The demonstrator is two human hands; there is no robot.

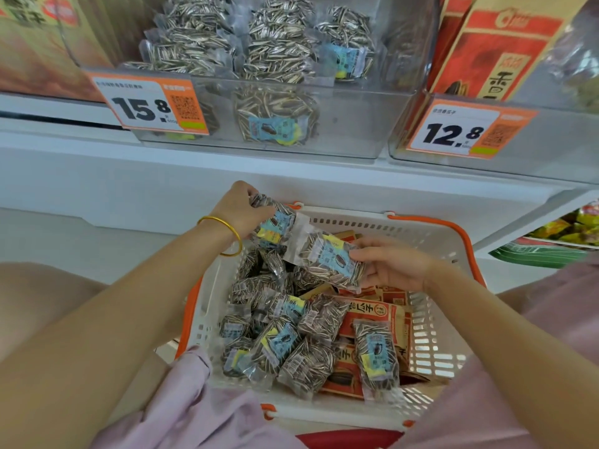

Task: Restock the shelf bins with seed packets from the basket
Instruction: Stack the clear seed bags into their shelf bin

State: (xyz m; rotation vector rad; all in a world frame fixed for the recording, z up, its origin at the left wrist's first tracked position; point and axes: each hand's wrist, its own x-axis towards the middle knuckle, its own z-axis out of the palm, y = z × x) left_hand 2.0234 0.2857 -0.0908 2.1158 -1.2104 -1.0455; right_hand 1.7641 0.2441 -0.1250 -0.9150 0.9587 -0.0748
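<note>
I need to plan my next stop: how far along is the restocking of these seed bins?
Done: the left bin already holds a pile of striped seed packets, with room at its front. In hand: the left hand grips one packet and the right hand a second packet, over the basket. Left: many loose striped packets and red paper packets lie in the basket.

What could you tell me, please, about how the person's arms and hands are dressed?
Both forearms are bare, with no sleeves on them. The left hand is ungloved, and a plain gold bangle circles its wrist. The right hand is ungloved too, with no ring or watch visible. Pale pink clothing shows beneath the arms.
</note>
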